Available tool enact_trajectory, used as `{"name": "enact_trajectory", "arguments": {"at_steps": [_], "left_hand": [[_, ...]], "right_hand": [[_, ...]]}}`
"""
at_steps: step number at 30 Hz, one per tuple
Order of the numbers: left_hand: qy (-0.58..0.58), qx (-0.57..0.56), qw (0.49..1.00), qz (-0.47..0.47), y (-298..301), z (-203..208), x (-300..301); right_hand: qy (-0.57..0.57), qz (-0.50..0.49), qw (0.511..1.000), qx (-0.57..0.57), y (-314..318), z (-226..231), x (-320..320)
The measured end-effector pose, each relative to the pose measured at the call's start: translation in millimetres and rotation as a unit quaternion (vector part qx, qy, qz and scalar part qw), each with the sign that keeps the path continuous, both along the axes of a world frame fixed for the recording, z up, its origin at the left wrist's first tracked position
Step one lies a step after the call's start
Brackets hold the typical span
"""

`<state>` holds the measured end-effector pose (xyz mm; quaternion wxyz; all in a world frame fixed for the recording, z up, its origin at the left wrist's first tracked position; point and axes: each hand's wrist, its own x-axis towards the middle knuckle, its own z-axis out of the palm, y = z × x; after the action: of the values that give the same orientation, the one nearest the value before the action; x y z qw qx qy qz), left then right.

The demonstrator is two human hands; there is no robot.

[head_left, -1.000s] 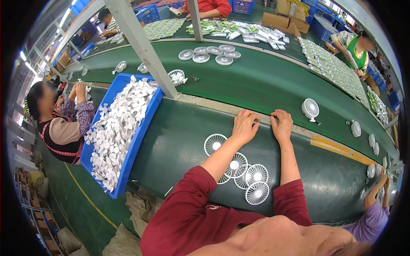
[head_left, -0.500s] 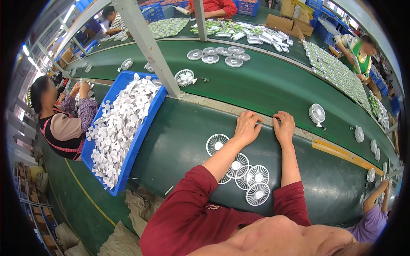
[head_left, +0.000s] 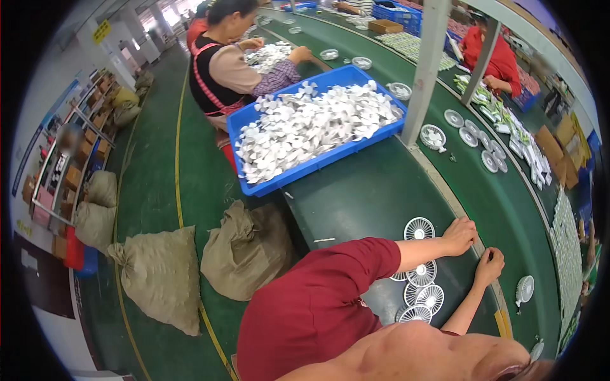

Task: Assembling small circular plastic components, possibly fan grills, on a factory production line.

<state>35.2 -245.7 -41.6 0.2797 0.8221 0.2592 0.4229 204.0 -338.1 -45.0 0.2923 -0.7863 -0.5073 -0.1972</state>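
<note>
My left hand [head_left: 460, 236] rests at the light rail [head_left: 450, 198] along the worktable's far edge, its fingers loosely bent over it and holding nothing. Close by, my right hand [head_left: 490, 265] lies on the same rail with its fingers apart and empty. Beneath my left forearm, several round white fan grilles [head_left: 419, 230] lie on the dark green tabletop [head_left: 356, 206], some overlapping. Part of that group is hidden by my sleeve. On the green conveyor belt beyond my right hand sits a white fan head [head_left: 525, 289].
A blue crate [head_left: 279, 182] heaped with white fan blades [head_left: 318, 124] stands at the table's left end, by a grey post [head_left: 424, 76]. Cloth sacks [head_left: 162, 276] lie on the floor. A co-worker [head_left: 232, 63] sits beyond the crate. More grilles [head_left: 489, 160] lie across the belt.
The view has swung left, bringing the floor, sacks and shelves into sight. Both my hands stay at the rail, and the grilles remain on the table.
</note>
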Motion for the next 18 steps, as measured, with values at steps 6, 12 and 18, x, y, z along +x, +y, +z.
{"name": "enact_trajectory", "arguments": {"at_steps": [6,12,18], "left_hand": [[0.011,0.000,1.000,0.009,-1.3,-1.1,7.1],[0.125,-0.029,0.987,-0.098,15.0,26.7,-26.4],[0.050,0.050,0.992,-0.102,1.4,62.4,-100.3]], "right_hand": [[0.007,-0.010,1.000,-0.010,-0.8,1.7,1.9],[0.003,-0.020,1.000,-0.013,8.5,-2.4,7.4],[0.019,-0.057,0.997,-0.044,2.1,-2.8,9.0]]}}
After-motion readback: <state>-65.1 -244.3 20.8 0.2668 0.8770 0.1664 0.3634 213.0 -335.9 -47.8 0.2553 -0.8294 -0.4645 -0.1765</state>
